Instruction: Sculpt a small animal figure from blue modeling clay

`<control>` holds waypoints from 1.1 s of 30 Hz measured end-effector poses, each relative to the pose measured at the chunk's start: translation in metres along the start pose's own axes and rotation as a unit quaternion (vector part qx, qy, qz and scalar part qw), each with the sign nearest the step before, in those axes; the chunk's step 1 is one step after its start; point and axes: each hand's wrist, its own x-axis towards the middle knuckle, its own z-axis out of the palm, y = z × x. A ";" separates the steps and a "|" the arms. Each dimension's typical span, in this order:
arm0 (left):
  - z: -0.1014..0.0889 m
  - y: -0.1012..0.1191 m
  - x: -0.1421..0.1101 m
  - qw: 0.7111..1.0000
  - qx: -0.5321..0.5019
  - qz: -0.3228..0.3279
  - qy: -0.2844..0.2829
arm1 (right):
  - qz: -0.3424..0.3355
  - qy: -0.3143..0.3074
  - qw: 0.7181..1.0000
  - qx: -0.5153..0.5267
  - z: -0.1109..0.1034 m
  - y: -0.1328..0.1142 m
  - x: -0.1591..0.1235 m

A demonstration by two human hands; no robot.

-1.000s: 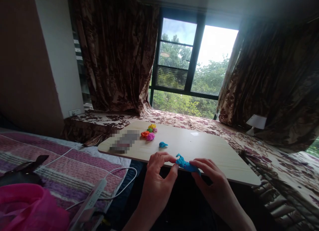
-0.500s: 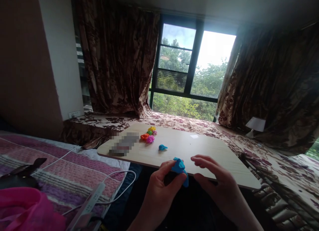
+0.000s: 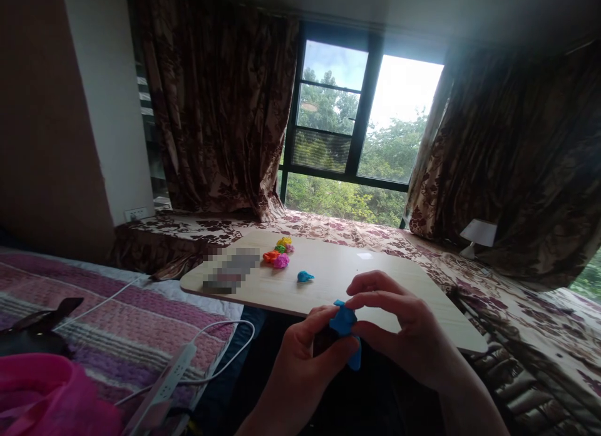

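Note:
Just in front of the table's near edge, a soft, clay-like blue piece (image 3: 343,321) is held between my two hands; a rounded tail hangs below it. My left hand (image 3: 310,354) pinches it from the left with thumb and fingers. On its right side, my right hand (image 3: 399,320) closes its thumb and fingertips on the piece's edge. A smaller blue piece (image 3: 305,277) with a pointed end lies on the table beyond the hands. Behind it to the left sit small crumpled lumps: orange (image 3: 270,257), magenta (image 3: 281,261), green (image 3: 280,249) and yellow (image 3: 284,241).
The pale tabletop (image 3: 399,276) extends to the right, with a small white patch (image 3: 364,256) on it. A blurred-out flat item (image 3: 232,270) lies at its left. A power strip (image 3: 164,383) with white cable rests on the striped bed (image 3: 154,323). A lamp (image 3: 479,233) stands right.
My right hand has moved left and its fingers have closed on the blue piece. The piece has turned slightly in my left hand and moved a little right and down.

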 end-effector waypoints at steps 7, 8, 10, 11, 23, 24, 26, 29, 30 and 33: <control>0.002 0.002 0.000 1.000 -0.019 -0.015 -0.010 | 0.007 0.001 0.999 0.048 0.004 -0.001 0.001; 0.001 0.001 -0.001 1.000 -0.026 -0.016 -0.008 | 0.007 0.003 0.999 0.049 0.004 -0.001 0.001; -0.001 -0.003 -0.001 0.997 -0.065 -0.031 0.004 | 0.006 0.012 0.999 0.049 0.003 0.000 0.000; -0.002 -0.006 -0.001 0.994 -0.099 -0.045 0.012 | 0.008 0.023 0.999 0.048 0.002 0.000 -0.002; -0.008 -0.027 0.009 0.949 -0.294 -0.112 0.032 | 0.068 0.110 0.991 0.029 0.035 0.028 -0.024; -0.008 -0.028 0.010 0.949 -0.288 -0.122 0.037 | 0.071 0.117 0.990 0.031 0.035 0.031 -0.023; -0.009 -0.030 0.012 0.947 -0.283 -0.147 0.051 | 0.076 0.114 0.990 0.037 0.034 0.036 -0.021; -0.009 -0.031 0.015 0.932 -0.307 -0.178 0.071 | 0.085 0.097 0.990 0.049 0.031 0.040 -0.019; -0.009 -0.032 0.016 0.926 -0.320 -0.188 0.075 | 0.090 0.096 0.990 0.053 0.030 0.041 -0.018; -0.011 -0.034 0.018 0.907 -0.355 -0.211 0.085 | 0.104 0.092 0.988 0.072 0.030 0.045 -0.017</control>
